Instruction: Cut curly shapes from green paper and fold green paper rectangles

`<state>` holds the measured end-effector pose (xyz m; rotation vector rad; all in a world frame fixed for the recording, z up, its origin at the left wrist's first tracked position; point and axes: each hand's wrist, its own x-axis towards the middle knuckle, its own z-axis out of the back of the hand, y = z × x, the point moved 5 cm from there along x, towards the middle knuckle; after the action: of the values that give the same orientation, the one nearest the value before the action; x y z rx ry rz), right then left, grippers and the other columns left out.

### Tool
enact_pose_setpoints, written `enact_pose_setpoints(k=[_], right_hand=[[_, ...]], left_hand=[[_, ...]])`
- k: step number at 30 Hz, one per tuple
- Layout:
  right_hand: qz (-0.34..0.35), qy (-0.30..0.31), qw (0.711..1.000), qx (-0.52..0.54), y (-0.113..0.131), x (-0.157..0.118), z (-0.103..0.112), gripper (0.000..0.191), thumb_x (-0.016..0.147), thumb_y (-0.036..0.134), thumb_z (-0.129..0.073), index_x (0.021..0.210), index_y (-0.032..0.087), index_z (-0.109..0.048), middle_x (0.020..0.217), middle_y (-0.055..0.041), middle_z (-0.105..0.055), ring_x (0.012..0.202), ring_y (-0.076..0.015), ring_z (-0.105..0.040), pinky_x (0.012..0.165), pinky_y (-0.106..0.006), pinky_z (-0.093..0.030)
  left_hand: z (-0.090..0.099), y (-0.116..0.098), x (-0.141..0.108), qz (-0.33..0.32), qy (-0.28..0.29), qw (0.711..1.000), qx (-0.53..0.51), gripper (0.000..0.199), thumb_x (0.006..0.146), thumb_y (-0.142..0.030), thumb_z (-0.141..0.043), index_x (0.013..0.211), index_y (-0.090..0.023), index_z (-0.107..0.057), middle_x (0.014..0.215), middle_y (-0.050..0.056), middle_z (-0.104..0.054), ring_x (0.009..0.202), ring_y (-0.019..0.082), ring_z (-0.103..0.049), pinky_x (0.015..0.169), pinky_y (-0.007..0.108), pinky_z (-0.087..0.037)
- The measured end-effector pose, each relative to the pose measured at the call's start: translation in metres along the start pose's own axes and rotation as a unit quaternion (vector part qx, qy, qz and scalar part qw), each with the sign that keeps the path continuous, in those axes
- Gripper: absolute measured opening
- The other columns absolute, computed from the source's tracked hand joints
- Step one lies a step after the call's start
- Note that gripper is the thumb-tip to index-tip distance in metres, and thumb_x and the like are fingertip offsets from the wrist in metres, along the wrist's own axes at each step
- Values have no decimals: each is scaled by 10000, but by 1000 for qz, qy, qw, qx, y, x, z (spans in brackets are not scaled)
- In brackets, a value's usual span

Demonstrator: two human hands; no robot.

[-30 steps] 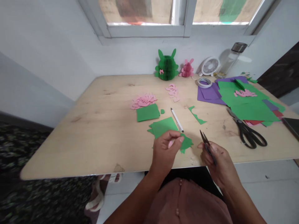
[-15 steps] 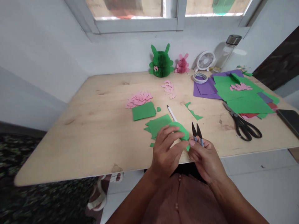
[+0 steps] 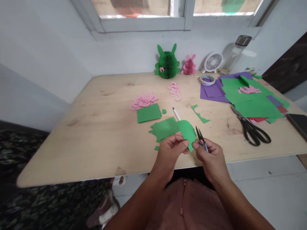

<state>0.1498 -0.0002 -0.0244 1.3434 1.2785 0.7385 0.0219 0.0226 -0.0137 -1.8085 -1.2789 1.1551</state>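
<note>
"Pale wood spreads across your tabletop (image 3: 100,127), and a white wall (image 3: 131,54) rises behind it. What have your hands got?"

"Your left hand (image 3: 171,150) pinches the curved green paper piece (image 3: 187,131) low down, thumb in front, above the table's near edge. Your right hand (image 3: 211,155) is closed round the small snips (image 3: 200,137), their dark blades pointing away from you and slightly parted."

"Does your right thumb touch the paper too?"

"It's right by the lower tip; you can't tell contact from this view."

"And just past your fingers?"

"You've a white pen (image 3: 177,114), its near end hidden by the held piece. Left of it lies the jagged-edged green stack (image 3: 165,127), then the green rectangle (image 3: 149,113), with a pink cutout pile (image 3: 145,100) at its far edge. To the pen's right is your curved green offcut (image 3: 200,115)."

"Farther right?"

"Your black-handled scissors (image 3: 251,127) lie near the green sheets (image 3: 259,105), which have pink cutouts on top. A tape roll (image 3: 207,80) sits on the purple sheets (image 3: 213,90)."

"And by the wall?"

"Left to right, you've got the green honeycomb rabbit (image 3: 167,65), the smaller pink honeycomb rabbit (image 3: 189,66), a white fan (image 3: 213,61) and a clear bottle (image 3: 236,54) with a metallic cap."
</note>
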Motion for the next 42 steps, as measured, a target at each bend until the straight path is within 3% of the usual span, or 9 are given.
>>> enact_pose_setpoints(k=[8,11,16,21,42], right_hand=[[31,35,998,-42,2,-2,13,328,803,478,-652,905,169,-699,529,78,-286,483,-78,-210,447,-228,-145],[15,46,995,-82,-6,-6,21,356,845,502,-588,862,164,-699,510,76,-268,469,-83,-214,442,-231,-150],[57,36,980,-187,-6,-10,24,348,816,504,-615,817,177,-734,498,43,-443,461,-97,-333,443,-225,-254],[72,29,972,-220,0,-10,20,321,805,488,-617,775,200,-758,714,-26,-701,657,-182,-584,583,-254,-440],[118,11,959,-258,2,-14,17,261,848,400,-591,852,216,-777,780,-33,-756,729,-227,-668,651,-302,-509]], left_hand=[[2,-4,6,36,-49,992,-109,195,612,-219,-765,671,-160,-589,562,-39,-588,536,100,-552,639,275,-483],[1,-4,9,40,-53,988,-142,204,598,-200,-778,674,-156,-594,595,-35,-601,565,104,-572,674,293,-508],[0,-2,11,45,-53,984,-163,209,599,-182,-786,674,-152,-594,616,-21,-623,611,118,-600,709,313,-529],[0,-2,9,43,-38,984,-166,213,615,-188,-792,680,-146,-593,624,-12,-638,610,120,-615,730,328,-542],[-5,1,7,56,-35,983,-173,231,604,-217,-806,677,-155,-596,634,-16,-625,640,120,-603,717,311,-532]])
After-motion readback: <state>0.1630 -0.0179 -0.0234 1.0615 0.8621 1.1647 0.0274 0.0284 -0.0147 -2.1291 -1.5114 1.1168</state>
